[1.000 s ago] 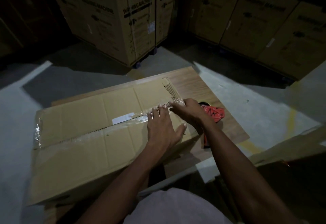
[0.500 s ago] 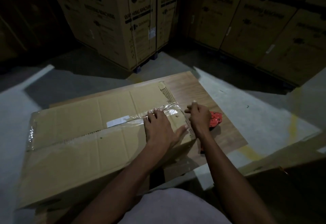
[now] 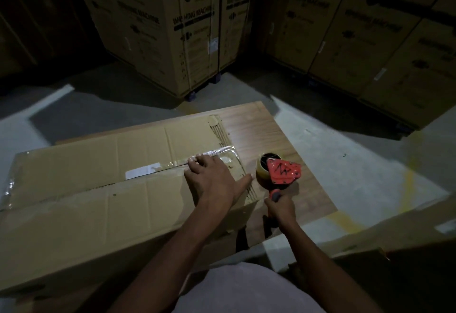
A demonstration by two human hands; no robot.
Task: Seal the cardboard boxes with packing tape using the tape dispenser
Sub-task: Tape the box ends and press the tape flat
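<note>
The box (image 3: 98, 201) runs past the frame's left edge, so its left end cannot be seen, and its near side is lost in shadow. The left hand (image 3: 212, 182) covers the tape seam (image 3: 172, 164) near the box's right end. Right of the box, the right hand (image 3: 280, 208) hides most of the dispenser (image 3: 278, 171) handle. Beyond the box, the stacked cartons (image 3: 172, 29) are cut off at the top, their small print too dim to read.
</note>
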